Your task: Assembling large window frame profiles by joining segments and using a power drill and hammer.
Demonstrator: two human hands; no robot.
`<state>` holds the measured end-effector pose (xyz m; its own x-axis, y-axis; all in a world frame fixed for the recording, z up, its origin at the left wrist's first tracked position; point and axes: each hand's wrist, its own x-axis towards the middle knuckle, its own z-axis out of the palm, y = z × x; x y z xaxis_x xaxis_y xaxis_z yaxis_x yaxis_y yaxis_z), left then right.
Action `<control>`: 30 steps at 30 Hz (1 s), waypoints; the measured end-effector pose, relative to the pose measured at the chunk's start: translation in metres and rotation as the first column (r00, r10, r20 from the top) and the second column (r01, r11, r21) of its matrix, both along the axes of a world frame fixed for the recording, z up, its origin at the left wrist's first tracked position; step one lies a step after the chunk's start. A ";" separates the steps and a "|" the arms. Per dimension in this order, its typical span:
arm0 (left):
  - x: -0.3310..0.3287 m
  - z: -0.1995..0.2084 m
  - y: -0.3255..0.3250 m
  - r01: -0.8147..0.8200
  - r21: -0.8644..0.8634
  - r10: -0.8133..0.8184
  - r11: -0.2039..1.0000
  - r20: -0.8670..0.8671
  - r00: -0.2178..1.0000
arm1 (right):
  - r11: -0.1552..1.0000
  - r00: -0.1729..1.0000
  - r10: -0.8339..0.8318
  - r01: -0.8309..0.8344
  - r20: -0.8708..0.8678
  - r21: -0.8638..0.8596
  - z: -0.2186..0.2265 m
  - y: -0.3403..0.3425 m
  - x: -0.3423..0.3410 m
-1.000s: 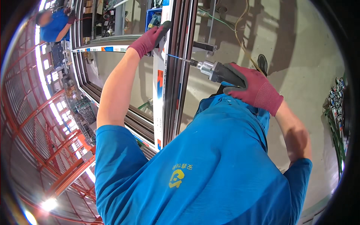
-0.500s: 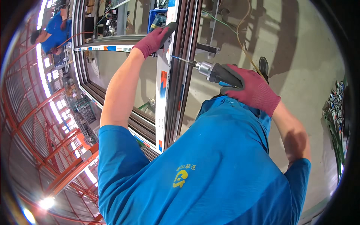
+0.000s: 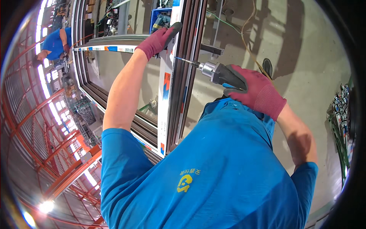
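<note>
Both my hands wear maroon gloves with dark grey palms. My right hand (image 3: 255, 87) is closed round a power drill (image 3: 213, 71) with a silver collar, held level in front of my waist. The drill's long thin bit points left, its tip against or very near the dark window frame (image 3: 182, 91); exact contact cannot be made out. Further up that frame, my left hand (image 3: 160, 40) grips the profile, its fingers laid over the white taped strip (image 3: 164, 99). The left thumb is mostly hidden.
A blue crate (image 3: 154, 17) holding a dark green power tool stands beyond the left hand. A metal support arm (image 3: 212, 49) juts out right of the frame. A cable (image 3: 248, 42) trails across the floor. At far left, a co-worker (image 3: 57, 44) in blue stands near equipment.
My hands and the drill stay almost where they were, with only a slight shift of view. The co-worker at far left has changed posture, with an arm now lower and further forward.
</note>
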<state>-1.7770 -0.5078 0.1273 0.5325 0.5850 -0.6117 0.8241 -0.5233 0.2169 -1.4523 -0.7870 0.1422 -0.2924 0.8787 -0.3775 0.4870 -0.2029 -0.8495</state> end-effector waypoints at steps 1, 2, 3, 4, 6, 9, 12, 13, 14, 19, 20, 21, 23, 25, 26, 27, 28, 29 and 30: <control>-0.001 0.001 0.002 0.034 0.011 -0.034 0.999 -0.019 0.999 | 0.999 0.999 0.004 -0.007 0.053 0.051 -0.001 0.000 -0.002; -0.002 0.002 0.003 0.068 0.022 -0.067 0.997 -0.039 0.997 | 0.995 0.994 0.006 -0.017 0.106 0.101 -0.003 0.000 -0.003; -0.003 0.002 0.002 0.067 0.023 -0.066 0.997 -0.040 0.997 | 0.995 0.994 0.007 -0.017 0.105 0.102 -0.004 0.003 -0.005; 0.001 0.004 -0.001 0.082 0.023 -0.081 0.996 -0.017 0.997 | 0.994 0.997 0.021 -0.030 0.080 0.106 -0.006 0.007 -0.007; 0.013 0.008 -0.003 0.100 0.022 -0.100 0.995 0.008 0.995 | 0.993 0.998 0.033 -0.039 0.056 0.108 -0.005 0.012 -0.009; 0.027 0.012 -0.003 0.075 0.006 -0.074 0.997 -0.042 0.996 | 0.996 0.999 0.013 -0.017 0.046 0.083 -0.003 0.020 -0.004; 0.035 0.010 -0.006 0.123 0.014 -0.122 0.992 -0.049 0.991 | 0.997 0.997 0.044 -0.047 0.058 0.058 -0.004 0.018 0.003; 0.047 0.016 -0.011 0.020 -0.031 -0.021 0.999 -0.057 0.998 | 0.998 0.999 0.020 -0.023 0.042 0.063 -0.007 0.014 0.003; 0.057 0.025 -0.015 -0.087 -0.073 0.082 0.994 -0.070 0.994 | 0.998 1.000 -0.001 -0.001 0.025 0.070 -0.008 0.011 0.001; 0.016 0.018 -0.006 -0.338 -0.131 0.328 0.932 -0.090 0.940 | 0.998 0.999 -0.016 0.019 -0.048 0.067 -0.003 0.016 -0.016; 0.023 0.022 -0.008 -0.350 -0.135 0.344 0.927 -0.065 0.937 | 0.999 0.987 -0.035 0.034 -0.154 -0.009 -0.003 0.019 -0.014; 0.029 0.025 -0.015 -0.466 -0.060 0.463 0.882 -0.059 0.884 | 1.000 0.989 -0.019 0.019 -0.146 0.002 0.000 0.021 -0.013; 0.025 0.033 -0.013 -0.396 -0.068 0.393 0.916 -0.050 0.918 | 0.986 0.927 -0.101 0.045 -0.361 -0.160 0.010 0.019 -0.013; 0.009 0.046 -0.019 -0.585 0.045 0.529 0.810 0.377 0.761 | 0.985 0.931 -0.101 0.045 -0.352 -0.165 0.019 0.018 -0.014; -0.001 0.051 -0.022 -0.666 0.071 0.511 0.742 0.584 0.631 | 0.981 0.930 -0.125 0.064 -0.345 -0.183 0.022 0.017 -0.016; -0.016 0.054 -0.024 -0.635 -0.168 0.559 0.754 0.672 0.486 | 0.982 0.932 -0.117 0.056 -0.342 -0.181 0.024 0.016 -0.017; -0.017 0.068 -0.037 -0.669 -0.061 0.543 0.741 0.641 0.543 | 0.980 0.938 -0.127 0.069 -0.321 -0.185 0.026 0.015 -0.016; -0.017 0.082 -0.053 -0.691 0.049 0.530 0.721 0.603 0.596 | 0.979 0.944 -0.135 0.080 -0.300 -0.187 0.025 0.015 -0.014; -0.025 0.068 -0.063 -0.677 0.119 0.459 0.726 0.649 0.607 | 0.980 0.947 -0.130 0.077 -0.294 -0.186 0.022 0.015 -0.013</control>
<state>-1.8024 -0.5707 0.1954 0.1812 0.9824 -0.0444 0.7641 -0.1122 0.6353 -1.4652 -0.7722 0.1637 -0.3273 0.8409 -0.4311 0.1806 -0.3921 -0.9020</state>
